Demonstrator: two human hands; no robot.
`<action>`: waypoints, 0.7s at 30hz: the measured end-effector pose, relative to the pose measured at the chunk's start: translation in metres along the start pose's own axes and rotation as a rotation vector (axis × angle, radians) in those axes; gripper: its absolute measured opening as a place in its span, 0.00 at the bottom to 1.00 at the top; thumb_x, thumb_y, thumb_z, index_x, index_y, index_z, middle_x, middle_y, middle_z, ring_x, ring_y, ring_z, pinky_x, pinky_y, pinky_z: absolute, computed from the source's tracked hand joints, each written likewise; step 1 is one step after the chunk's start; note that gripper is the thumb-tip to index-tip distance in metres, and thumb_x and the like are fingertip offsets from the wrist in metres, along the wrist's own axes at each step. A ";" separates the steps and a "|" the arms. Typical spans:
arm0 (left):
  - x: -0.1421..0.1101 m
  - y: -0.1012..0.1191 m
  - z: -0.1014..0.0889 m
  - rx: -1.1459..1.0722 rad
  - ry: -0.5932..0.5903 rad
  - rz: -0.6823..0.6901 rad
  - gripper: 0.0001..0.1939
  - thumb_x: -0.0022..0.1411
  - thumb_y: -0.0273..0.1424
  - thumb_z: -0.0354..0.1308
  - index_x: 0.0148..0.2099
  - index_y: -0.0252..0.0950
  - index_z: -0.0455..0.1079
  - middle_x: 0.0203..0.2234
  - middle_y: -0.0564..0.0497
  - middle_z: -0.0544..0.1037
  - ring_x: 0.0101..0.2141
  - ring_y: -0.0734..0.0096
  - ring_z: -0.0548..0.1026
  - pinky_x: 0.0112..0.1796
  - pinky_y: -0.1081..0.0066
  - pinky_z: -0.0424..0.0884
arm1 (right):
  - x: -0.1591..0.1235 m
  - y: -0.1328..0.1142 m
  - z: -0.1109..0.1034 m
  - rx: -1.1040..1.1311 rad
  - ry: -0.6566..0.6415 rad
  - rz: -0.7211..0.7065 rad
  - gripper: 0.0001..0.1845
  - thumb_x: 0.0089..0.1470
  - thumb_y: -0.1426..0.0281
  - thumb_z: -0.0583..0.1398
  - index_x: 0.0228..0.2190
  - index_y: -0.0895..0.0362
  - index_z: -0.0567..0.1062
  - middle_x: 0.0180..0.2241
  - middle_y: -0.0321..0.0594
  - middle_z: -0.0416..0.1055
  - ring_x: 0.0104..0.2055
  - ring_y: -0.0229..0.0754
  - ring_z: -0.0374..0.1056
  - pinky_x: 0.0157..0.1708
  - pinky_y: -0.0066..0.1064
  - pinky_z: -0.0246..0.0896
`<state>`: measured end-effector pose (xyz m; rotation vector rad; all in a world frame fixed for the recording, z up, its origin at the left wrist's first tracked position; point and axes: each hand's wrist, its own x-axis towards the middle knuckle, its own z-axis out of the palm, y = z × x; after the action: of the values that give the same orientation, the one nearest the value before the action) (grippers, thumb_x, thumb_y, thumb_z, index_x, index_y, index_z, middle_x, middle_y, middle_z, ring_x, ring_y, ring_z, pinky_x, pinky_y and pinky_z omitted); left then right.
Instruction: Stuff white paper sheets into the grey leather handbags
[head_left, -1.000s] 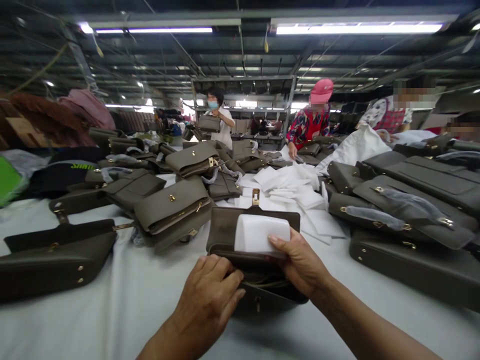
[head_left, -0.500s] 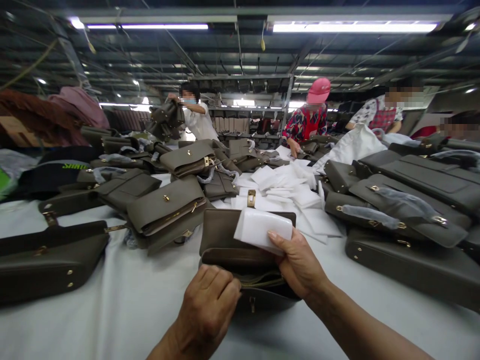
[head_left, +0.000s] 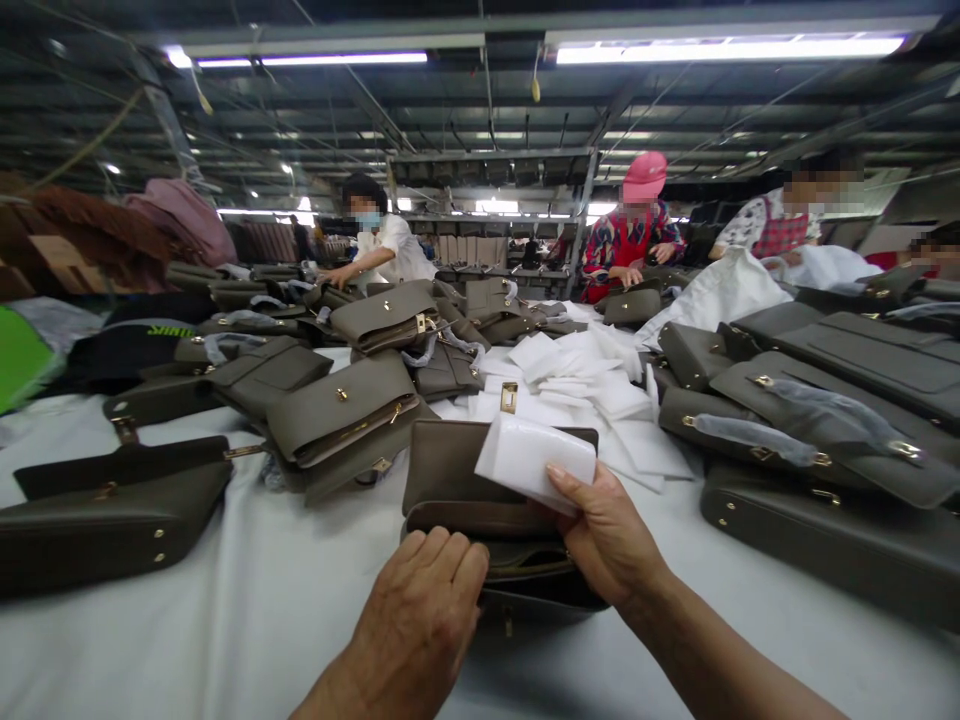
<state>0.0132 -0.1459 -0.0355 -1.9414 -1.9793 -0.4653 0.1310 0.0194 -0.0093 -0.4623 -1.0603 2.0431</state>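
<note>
A dark olive handbag [head_left: 442, 462] stands in front of me with its flap raised and its zipped mouth partly open. My left hand [head_left: 429, 608] has its fingers curled over the left side of the bag's mouth; the fingertips are hidden inside. Between the thumb and fingers of my right hand [head_left: 616, 535] is a folded white foam sheet [head_left: 525, 458]. It hangs over the open bag, in front of the raised flap. A gold clasp plate [head_left: 509, 397] sticks up from the flap's top edge.
Loose white foam sheets [head_left: 574, 375] lie heaped beyond the bag. More olive handbags [head_left: 341, 405] crowd the left, with stacked handbags [head_left: 817, 440] on the right. White cloth [head_left: 300, 620] covers the table. Across it stand several people, including one in a pink cap [head_left: 645, 177].
My left fingers have shifted slightly at the bag's mouth, and less of the zip shows. Across the table, the person in white has lowered a bag. The pink-capped person now handles a bag.
</note>
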 end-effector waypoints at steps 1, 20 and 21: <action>0.001 0.000 -0.001 -0.009 -0.018 -0.008 0.09 0.57 0.22 0.57 0.40 0.39 0.65 0.34 0.52 0.70 0.36 0.60 0.64 0.38 0.61 0.57 | 0.000 0.000 -0.001 0.001 -0.001 -0.003 0.34 0.47 0.69 0.69 0.55 0.55 0.65 0.42 0.42 0.74 0.38 0.42 0.70 0.36 0.33 0.69; 0.001 0.005 -0.013 0.108 -0.203 -0.167 0.25 0.59 0.31 0.59 0.58 0.43 0.62 0.40 0.52 0.75 0.51 0.52 0.62 0.54 0.53 0.49 | -0.007 -0.002 0.001 0.056 -0.037 0.020 0.36 0.48 0.69 0.68 0.56 0.54 0.63 0.44 0.43 0.74 0.39 0.43 0.71 0.37 0.34 0.71; 0.001 0.006 -0.014 0.127 -0.204 -0.171 0.31 0.59 0.30 0.59 0.63 0.44 0.56 0.39 0.52 0.75 0.50 0.52 0.62 0.54 0.51 0.48 | -0.006 -0.003 0.000 0.058 -0.046 0.026 0.35 0.48 0.69 0.68 0.56 0.54 0.63 0.44 0.43 0.74 0.39 0.42 0.71 0.36 0.32 0.71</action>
<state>0.0189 -0.1507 -0.0225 -1.8131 -2.2541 -0.1820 0.1363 0.0154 -0.0072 -0.4029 -1.0247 2.1106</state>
